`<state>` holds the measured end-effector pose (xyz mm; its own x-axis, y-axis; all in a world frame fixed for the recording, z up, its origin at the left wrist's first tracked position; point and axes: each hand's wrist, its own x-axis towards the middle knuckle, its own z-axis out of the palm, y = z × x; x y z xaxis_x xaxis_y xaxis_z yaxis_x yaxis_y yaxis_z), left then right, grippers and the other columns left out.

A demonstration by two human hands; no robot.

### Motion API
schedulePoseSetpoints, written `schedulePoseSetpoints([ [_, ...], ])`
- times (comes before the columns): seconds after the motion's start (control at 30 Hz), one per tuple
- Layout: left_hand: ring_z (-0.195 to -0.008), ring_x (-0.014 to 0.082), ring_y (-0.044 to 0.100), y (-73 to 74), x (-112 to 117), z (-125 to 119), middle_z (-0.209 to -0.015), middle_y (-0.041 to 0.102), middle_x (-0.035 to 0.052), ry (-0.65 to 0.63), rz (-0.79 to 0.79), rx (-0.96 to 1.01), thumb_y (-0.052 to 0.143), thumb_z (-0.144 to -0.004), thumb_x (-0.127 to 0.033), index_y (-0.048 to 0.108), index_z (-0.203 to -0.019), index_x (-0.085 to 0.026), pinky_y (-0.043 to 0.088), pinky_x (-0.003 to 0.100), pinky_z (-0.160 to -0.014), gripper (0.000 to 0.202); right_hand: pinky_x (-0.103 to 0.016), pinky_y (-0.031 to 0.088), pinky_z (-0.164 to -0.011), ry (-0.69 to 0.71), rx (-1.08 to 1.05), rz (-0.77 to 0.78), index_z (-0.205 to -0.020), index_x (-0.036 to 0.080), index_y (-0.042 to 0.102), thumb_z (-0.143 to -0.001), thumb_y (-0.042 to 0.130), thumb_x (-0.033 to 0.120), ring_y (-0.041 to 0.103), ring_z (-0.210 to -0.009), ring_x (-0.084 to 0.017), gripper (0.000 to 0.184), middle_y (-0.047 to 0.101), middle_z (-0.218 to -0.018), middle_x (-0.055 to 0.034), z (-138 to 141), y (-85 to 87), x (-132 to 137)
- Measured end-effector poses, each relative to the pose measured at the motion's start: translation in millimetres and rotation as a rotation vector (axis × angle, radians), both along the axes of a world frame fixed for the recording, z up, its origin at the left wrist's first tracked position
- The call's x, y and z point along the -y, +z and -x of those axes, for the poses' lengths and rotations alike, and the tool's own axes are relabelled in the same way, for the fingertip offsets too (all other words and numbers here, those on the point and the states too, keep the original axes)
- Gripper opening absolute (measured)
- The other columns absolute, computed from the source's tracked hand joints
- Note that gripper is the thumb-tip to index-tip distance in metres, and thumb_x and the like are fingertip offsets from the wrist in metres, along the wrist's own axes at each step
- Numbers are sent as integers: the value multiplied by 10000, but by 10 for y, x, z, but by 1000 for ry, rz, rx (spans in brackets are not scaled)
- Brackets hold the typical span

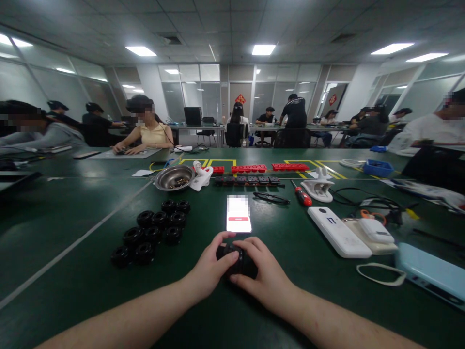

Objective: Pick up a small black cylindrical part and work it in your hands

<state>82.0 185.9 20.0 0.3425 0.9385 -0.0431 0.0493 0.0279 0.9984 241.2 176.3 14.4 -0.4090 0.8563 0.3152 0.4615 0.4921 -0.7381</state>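
Observation:
My left hand [213, 259] and my right hand [267, 271] close round a black rounded part [244, 265] low over the table in front of me. My left thumb lies across its top, and the right fingers curve over its far and right sides. Fingers hide much of the part, so its exact kind is unclear. Just beyond my fingertips lies a phone [239, 222] with a lit screen. To the left, several black ring-shaped parts [152, 234] with central holes stand grouped on the green table [90, 291].
A metal bowl [170, 177] with small brass-coloured pieces, red strips [249, 168], glasses [271, 198] and a red-handled screwdriver [302, 196] lie farther back. White devices [337, 232] and a light-blue case [432, 271] are right. Other people sit around.

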Motion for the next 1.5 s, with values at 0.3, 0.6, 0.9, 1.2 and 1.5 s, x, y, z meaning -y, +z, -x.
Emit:
schedulePoseSetpoints([
  [0.3, -844, 186, 512, -39, -3, 9, -896, 495, 14, -5, -5, 97, 562, -649, -278, 346, -1115, -203, 386, 340, -778, 519, -300, 396, -827, 12, -18, 6, -1104, 250, 482, -680, 653, 169, 460, -928, -161, 464, 461, -1001, -21, -2, 43, 14],
  [0.6, -915, 213, 498, -8, -45, 40, -990, 513, 42, -63, 63, 135, 533, -634, -223, 404, -1075, -186, 373, 352, -799, 460, -323, 392, -853, 39, -5, -3, -1189, 293, 423, -695, 609, 112, 451, -947, -170, 558, 445, -1029, -27, 2, 57, 36],
  [0.9, -1000, 232, 458, -23, -34, 48, -1013, 510, 32, -207, -14, 157, 478, -527, -89, 398, -1096, -189, 327, 397, -901, 583, -343, 350, -910, 79, -105, -129, -1210, 252, 349, -742, 575, 198, 437, -1053, -184, 522, 469, -1154, -45, -66, 31, 41],
  [1.2, -1257, 294, 217, 118, 216, 0, -1342, 344, 113, -439, -614, -801, 491, -722, -452, 300, -1289, -211, 25, 527, -1024, 645, -314, 402, -784, 50, 208, -59, -1108, 223, 512, -701, 594, 243, 505, -878, -189, 416, 543, -949, -47, -140, 206, 221],
  [1.5, -1285, 327, 97, 49, 326, 48, -1403, 187, 142, -476, -648, -876, 439, -654, -635, 233, -1319, -172, 74, 542, -1013, 836, -288, 425, -765, -102, 415, 64, -1078, 260, 527, -662, 531, 139, 538, -858, -188, 434, 557, -932, -40, -251, 402, 647],
])
